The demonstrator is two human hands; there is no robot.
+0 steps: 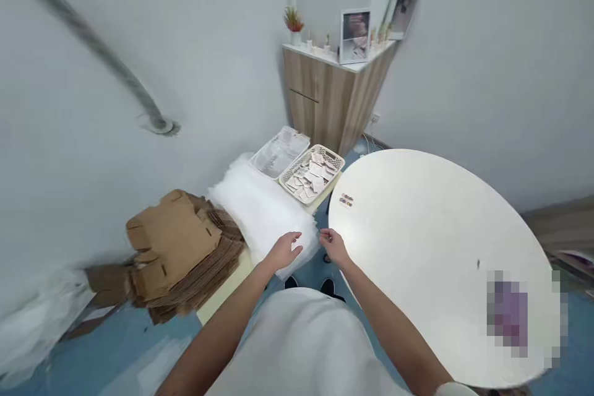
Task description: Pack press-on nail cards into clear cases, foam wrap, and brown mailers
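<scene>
My left hand (pixel 283 252) hovers at the near edge of a stack of white, filmy sheets (pixel 264 198). Its thumb and fingers are apart, with nothing between them. Level with it, my right hand (pixel 334 246) is beside the left rim of a round white table (pixel 417 223). The fingers there bend loosely toward the other hand, and no object shows in them. On the table beyond the right hand lies a small group of coloured round pieces (pixel 346 200).
Behind the sheets stand a white basket of small pale packets (pixel 310 174) and a bin of clear bags (pixel 281 153). Flattened cardboard boxes (pixel 179 247) are piled at left. A wooden cabinet (pixel 320 86) fills the corner. A blurred purple patch (pixel 510 312) covers part of the table.
</scene>
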